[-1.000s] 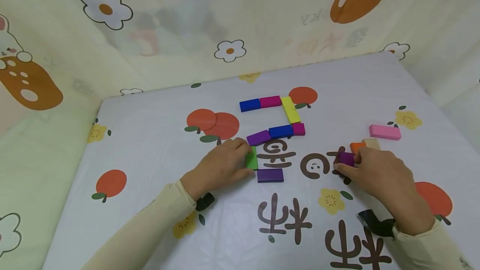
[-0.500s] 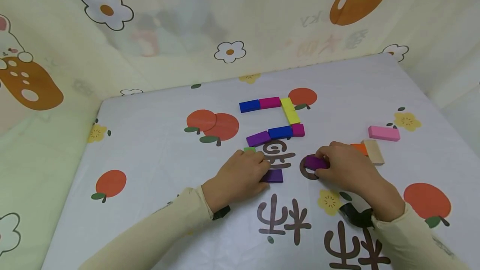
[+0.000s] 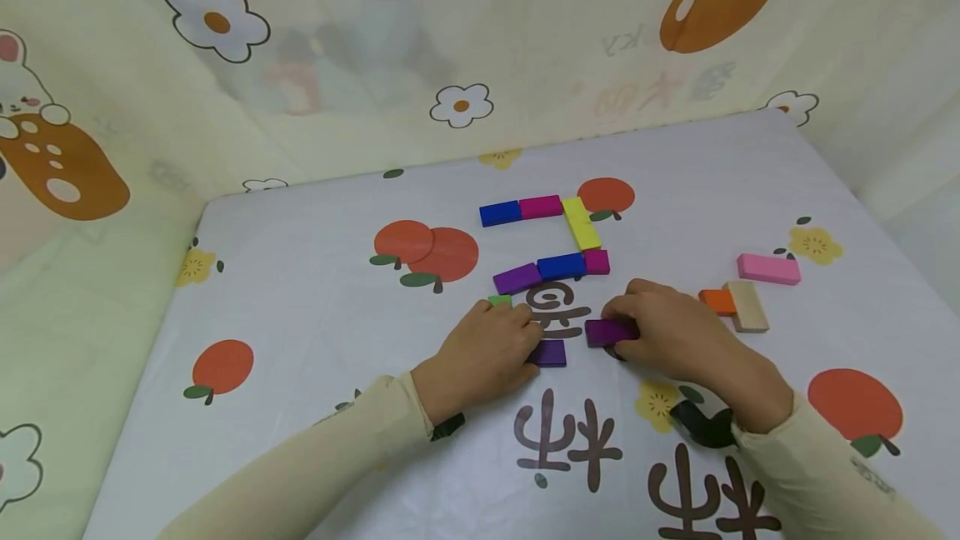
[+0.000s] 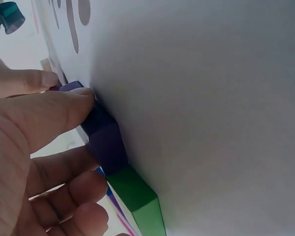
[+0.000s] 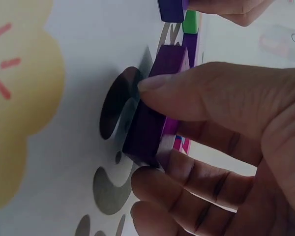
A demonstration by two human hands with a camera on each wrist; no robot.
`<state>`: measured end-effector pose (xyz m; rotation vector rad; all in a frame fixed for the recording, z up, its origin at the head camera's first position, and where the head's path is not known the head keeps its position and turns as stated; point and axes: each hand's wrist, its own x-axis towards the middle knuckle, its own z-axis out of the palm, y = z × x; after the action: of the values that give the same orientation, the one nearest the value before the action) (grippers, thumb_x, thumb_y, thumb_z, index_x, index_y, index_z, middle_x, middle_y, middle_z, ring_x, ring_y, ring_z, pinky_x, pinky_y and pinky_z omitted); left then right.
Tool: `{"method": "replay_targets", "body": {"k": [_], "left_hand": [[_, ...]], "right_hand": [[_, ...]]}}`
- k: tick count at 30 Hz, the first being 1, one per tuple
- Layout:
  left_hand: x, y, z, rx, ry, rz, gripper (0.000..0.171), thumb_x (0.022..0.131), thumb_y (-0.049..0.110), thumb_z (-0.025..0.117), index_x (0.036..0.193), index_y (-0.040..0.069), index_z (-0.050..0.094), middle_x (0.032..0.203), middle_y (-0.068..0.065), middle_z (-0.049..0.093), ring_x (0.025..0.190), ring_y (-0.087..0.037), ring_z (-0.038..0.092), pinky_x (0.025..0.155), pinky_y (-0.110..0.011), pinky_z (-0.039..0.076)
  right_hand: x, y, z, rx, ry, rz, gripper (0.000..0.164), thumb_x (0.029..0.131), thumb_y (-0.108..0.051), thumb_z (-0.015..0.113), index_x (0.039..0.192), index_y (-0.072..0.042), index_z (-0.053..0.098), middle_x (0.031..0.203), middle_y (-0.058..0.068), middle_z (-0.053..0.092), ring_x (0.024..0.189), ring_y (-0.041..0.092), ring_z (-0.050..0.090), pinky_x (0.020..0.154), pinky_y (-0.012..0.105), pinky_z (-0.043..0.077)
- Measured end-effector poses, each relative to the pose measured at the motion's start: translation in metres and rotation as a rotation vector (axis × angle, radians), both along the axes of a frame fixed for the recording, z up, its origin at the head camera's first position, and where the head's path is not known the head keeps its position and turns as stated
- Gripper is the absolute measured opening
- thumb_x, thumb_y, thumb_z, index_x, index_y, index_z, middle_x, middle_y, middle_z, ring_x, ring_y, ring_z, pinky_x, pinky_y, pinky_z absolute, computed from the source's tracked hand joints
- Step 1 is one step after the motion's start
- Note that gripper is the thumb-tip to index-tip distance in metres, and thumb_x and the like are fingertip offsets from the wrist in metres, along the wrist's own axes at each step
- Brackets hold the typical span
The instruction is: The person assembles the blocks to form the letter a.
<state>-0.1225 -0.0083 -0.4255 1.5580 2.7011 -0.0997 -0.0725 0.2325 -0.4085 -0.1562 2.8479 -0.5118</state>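
Note:
In the head view my right hand (image 3: 675,336) pinches a purple block (image 3: 609,332) between thumb and fingers, just right of the left hand's block. The right wrist view shows this block (image 5: 155,108) tilted close over the cloth, thumb on its side. My left hand (image 3: 480,352) holds a darker purple block (image 3: 551,353) on the table, its thumb along the near side. That block's end meets a green block (image 4: 137,196) in the left wrist view. The left hand covers most of the green block in the head view.
Beyond the hands, a bent row joins a purple block (image 3: 517,278), blue block (image 3: 561,266), short magenta block (image 3: 597,262), yellow block (image 3: 581,223), another magenta block (image 3: 540,207) and another blue block (image 3: 500,213). Loose at right lie pink (image 3: 768,268), orange (image 3: 717,302) and beige (image 3: 747,307) blocks.
My right hand has carried its purple block leftward, from beside the orange block to near the other purple one. My left hand has shifted right from the green block onto the purple block.

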Motion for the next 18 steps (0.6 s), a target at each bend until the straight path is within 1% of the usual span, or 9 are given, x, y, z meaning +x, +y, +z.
{"method": "replay_targets", "body": {"k": [7,12,18], "left_hand": [[0.000,0.000,-0.004,0.019,0.019,0.010,0.035,0.093,0.044,0.076,0.113,0.015,0.076,0.099,0.002,0.069,0.086,-0.015,0.061,0.078,-0.032,0.049],[-0.001,0.001,-0.006,0.043,0.030,0.018,0.034,0.094,0.044,0.074,0.111,0.015,0.076,0.097,0.002,0.069,0.083,-0.015,0.061,0.077,-0.032,0.048],[-0.001,0.003,-0.004,0.040,0.044,0.019,0.036,0.094,0.045,0.074,0.112,0.014,0.076,0.098,0.001,0.070,0.083,-0.016,0.062,0.077,-0.032,0.049]], "right_hand": [[-0.004,-0.005,-0.001,0.024,0.016,0.054,0.036,0.082,-0.018,0.090,0.115,-0.011,0.079,0.098,0.006,0.065,0.086,0.021,0.061,0.075,0.039,0.058],[-0.006,-0.008,-0.002,0.043,0.018,0.066,0.036,0.082,-0.016,0.089,0.116,-0.010,0.079,0.097,0.005,0.064,0.084,0.020,0.059,0.074,0.038,0.057],[-0.009,-0.013,-0.004,0.049,0.010,0.081,0.036,0.083,-0.015,0.088,0.117,-0.010,0.079,0.095,0.005,0.063,0.083,0.019,0.058,0.072,0.036,0.056]]}}
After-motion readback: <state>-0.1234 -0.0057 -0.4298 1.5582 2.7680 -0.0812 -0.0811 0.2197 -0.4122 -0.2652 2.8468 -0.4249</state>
